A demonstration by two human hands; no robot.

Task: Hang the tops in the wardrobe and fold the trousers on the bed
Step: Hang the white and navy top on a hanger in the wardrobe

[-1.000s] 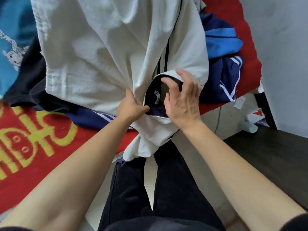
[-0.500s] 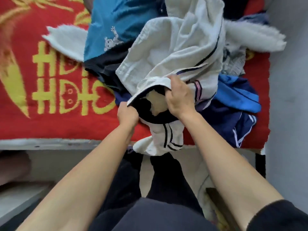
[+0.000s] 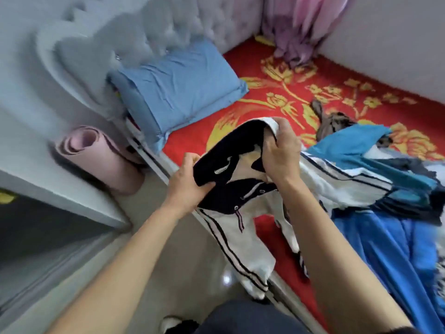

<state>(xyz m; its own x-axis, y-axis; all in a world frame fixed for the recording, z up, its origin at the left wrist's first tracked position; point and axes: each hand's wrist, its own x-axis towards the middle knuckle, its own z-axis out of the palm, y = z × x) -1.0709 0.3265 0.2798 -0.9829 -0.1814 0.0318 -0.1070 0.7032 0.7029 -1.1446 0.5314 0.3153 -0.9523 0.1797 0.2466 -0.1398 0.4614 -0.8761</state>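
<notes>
White trousers [image 3: 243,239] with dark side stripes and a dark waistband hang over the bed's edge. My left hand [image 3: 186,185] grips the near side of the waistband, thumb on top. My right hand [image 3: 283,151] pinches the far side of the waistband and holds it up, spreading the waist open. One leg dangles over the floor, the other lies on the red bedspread [image 3: 277,97]. A heap of blue and white clothes [image 3: 375,179] lies on the bed to the right of my hands.
A blue pillow [image 3: 178,85] leans on the grey tufted headboard [image 3: 149,30]. A rolled pink mat [image 3: 96,155] stands between bed and a grey cabinet [image 3: 60,203]. Pink curtain fabric [image 3: 298,27] hangs at the far corner. A grey wall borders the bed on the right.
The view has swung left toward the headboard. Both hands have lifted the trousers off the pile by the waistband and spread it apart; the legs now hang over the bed edge.
</notes>
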